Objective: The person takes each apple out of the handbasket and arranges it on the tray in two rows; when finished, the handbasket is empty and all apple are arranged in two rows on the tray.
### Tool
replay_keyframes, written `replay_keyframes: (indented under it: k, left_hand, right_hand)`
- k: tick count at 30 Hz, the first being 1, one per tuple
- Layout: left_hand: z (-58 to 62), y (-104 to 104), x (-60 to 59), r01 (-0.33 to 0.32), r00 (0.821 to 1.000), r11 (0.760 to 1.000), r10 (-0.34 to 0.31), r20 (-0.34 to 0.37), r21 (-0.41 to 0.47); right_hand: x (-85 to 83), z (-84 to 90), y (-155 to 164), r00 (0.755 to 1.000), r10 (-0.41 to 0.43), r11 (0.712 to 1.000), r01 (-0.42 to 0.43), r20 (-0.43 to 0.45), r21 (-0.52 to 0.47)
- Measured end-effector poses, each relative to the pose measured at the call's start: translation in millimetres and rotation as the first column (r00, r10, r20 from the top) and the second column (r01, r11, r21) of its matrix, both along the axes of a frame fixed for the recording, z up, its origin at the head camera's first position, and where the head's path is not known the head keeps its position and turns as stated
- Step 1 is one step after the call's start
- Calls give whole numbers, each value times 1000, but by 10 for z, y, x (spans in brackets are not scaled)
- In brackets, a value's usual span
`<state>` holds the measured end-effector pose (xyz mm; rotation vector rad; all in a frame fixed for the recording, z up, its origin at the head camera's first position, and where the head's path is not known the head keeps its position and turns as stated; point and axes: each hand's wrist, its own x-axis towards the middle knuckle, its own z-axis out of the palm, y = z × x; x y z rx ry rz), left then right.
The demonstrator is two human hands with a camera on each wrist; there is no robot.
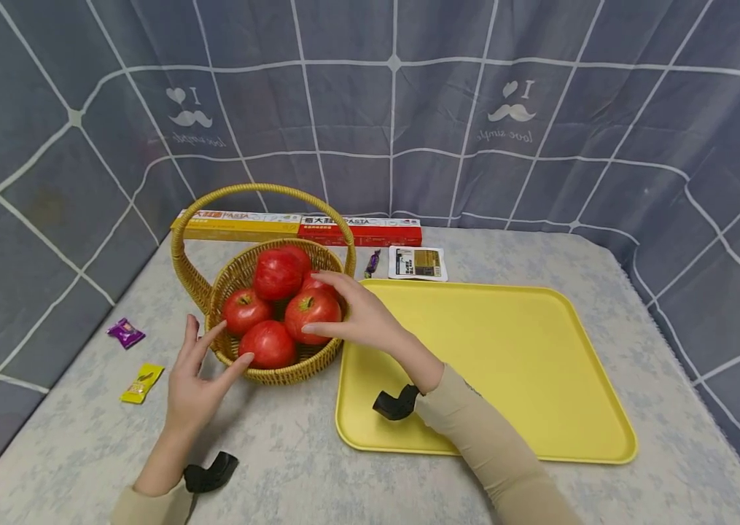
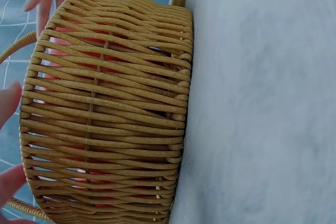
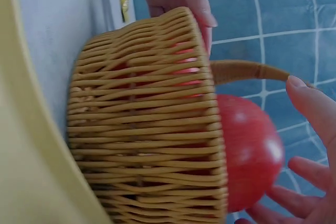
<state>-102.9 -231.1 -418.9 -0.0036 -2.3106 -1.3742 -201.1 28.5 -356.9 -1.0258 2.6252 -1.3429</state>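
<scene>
Wicker basket point(image 1: 278, 375) on the table point(image 1: 291, 467), tan woven wall, arched handle point(image 1: 258, 191) over it, piled with red apples, glossy, some with pale streaks. Right hand point(image 1: 359, 317) is over the basket's right rim, fingers point(image 1: 325, 277) spread and loosely bent around the front-right apple point(image 1: 312, 310); thumb tip lies at that apple's lower side. Whether the fingers actually press it, cannot tell. In the right wrist view the same apple point(image 3: 249, 153) bulges above the basket rim with fingertips point(image 3: 310, 100) just beside it, not clearly touching.

Left hand point(image 1: 195, 383) is at the basket's front-left, fingers point(image 1: 194, 339) straight and spread, thumb tip touching or nearly touching the wall by the lowest apple point(image 1: 269, 344). Left wrist view shows only the weave point(image 2: 110, 108), red glimpsed through gaps, fingertips cut off at the frame edge.

Yellow tray point(image 1: 540, 364) lies just right of the right fingers, under the forearm. Pasta box point(image 1: 297, 226) sits behind the basket, partly hidden by the handle. Purple candy point(image 1: 125, 332) and yellow candy point(image 1: 142, 382) lie left of the left fingers. Rear apples are mostly hidden behind the front ones.
</scene>
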Motion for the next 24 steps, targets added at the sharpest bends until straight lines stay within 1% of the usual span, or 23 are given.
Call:
replay_keyframes:
  k: [2, 4, 6, 9, 12, 15, 20, 24]
  left_hand:
    - [22, 1, 8, 23, 994, 1000, -25, 107, 17]
    - [40, -1, 13, 46, 982, 999, -49, 182, 20]
    - [53, -4, 14, 64, 973, 998, -65, 222, 12]
    - [69, -7, 11, 72, 964, 997, -70, 258, 3]
    - [78, -17, 7, 79, 959, 997, -75, 275, -6]
    - [84, -22, 6, 76, 958, 997, -70, 279, -10]
    - [91, -27, 10, 78, 956, 997, -72, 284, -12]
    - [95, -34, 11, 87, 955, 996, -80, 287, -13]
  right_hand:
    - [-16, -54, -29, 1000, -3, 1000, 3, -6, 17]
    - [-32, -109, -50, 1000, -3, 999, 3, -15, 35]
    - [-43, -160, -64, 1000, -4, 998, 6, -28, 57]
    - [-48, -210, -70, 999, -11, 998, 14, -36, 67]
    - [-48, -235, -78, 999, -26, 998, 27, -24, 54]
    - [-50, -246, -86, 999, -42, 998, 43, -15, 43]
    - [-40, -253, -97, 997, -63, 998, 64, -47, 28]
    - [-33, -266, -100, 995, -77, 997, 76, -57, -20]
